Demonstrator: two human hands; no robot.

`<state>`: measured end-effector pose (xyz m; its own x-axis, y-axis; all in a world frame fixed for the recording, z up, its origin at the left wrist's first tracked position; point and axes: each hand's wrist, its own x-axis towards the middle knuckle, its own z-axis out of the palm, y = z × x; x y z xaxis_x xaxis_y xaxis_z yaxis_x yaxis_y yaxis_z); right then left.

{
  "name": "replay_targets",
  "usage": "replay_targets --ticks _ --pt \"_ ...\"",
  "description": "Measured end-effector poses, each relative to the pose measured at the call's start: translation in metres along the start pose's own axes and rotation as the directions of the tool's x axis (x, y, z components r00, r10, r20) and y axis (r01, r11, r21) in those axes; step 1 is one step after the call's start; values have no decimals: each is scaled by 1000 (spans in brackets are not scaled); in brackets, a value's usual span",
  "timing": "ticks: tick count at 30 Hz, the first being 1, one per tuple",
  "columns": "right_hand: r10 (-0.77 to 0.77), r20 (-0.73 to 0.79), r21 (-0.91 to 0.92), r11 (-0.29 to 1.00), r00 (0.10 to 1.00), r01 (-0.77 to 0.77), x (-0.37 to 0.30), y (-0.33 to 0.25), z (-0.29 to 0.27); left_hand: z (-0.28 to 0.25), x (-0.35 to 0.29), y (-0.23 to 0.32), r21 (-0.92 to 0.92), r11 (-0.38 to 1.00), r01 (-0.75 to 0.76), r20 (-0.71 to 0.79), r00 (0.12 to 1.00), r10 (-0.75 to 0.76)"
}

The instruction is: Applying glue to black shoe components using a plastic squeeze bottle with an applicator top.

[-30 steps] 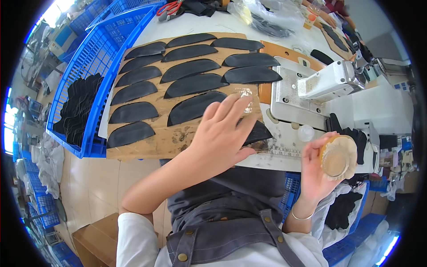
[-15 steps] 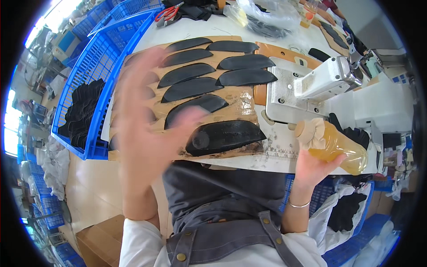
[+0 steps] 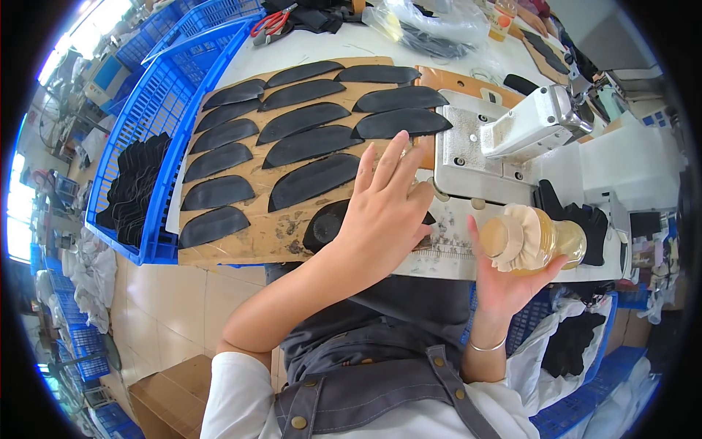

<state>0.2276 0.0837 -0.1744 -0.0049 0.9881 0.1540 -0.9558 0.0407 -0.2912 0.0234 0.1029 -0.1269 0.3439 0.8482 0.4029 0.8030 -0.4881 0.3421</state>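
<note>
My right hand [image 3: 504, 282] holds a clear bottle [image 3: 559, 245] of yellowish liquid, tilted so that its cloth-wrapped mouth [image 3: 501, 241] points left. Fingers stretched out, my left hand [image 3: 391, 208] reaches over the right edge of a brown cardboard sheet [image 3: 292, 208]. It partly covers a black curved piece [image 3: 322, 227] at the sheet's near edge. Nothing shows in that hand, and whether it touches the sheet I cannot tell. Several more black curved pieces [image 3: 307, 146] lie in rows across the cardboard.
A white sewing machine [image 3: 526, 128] stands to the right of the cardboard. On the left is a blue basket [image 3: 164, 249] with stacked black pieces. Red-handled scissors [image 3: 272, 20] and a plastic bag [image 3: 431, 29] lie at the back. Black gloves [image 3: 585, 219] rest beyond the bottle.
My left hand has swung right from over the cardboard's left half to its right edge. The bottle has turned, its cloth-covered mouth now nearer to me.
</note>
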Motion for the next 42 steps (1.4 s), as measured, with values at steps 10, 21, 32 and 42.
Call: replay_targets --ticks 10,21,32,42 --pt "148 20 43 988 989 -149 -4 19 20 -5 -1 -15 -128 990 55 -51 997 -62" --pt "200 19 32 979 980 -200 -4 37 11 -77 -50 -62 -880 378 287 11 809 -588" --pt "228 20 111 967 973 -229 0 39 13 -69 -47 -55 -715 685 138 -221 885 -409" --pt "215 -8 29 976 977 -215 -1 36 13 -130 -70 -95 -885 459 -82 -387 677 -626"
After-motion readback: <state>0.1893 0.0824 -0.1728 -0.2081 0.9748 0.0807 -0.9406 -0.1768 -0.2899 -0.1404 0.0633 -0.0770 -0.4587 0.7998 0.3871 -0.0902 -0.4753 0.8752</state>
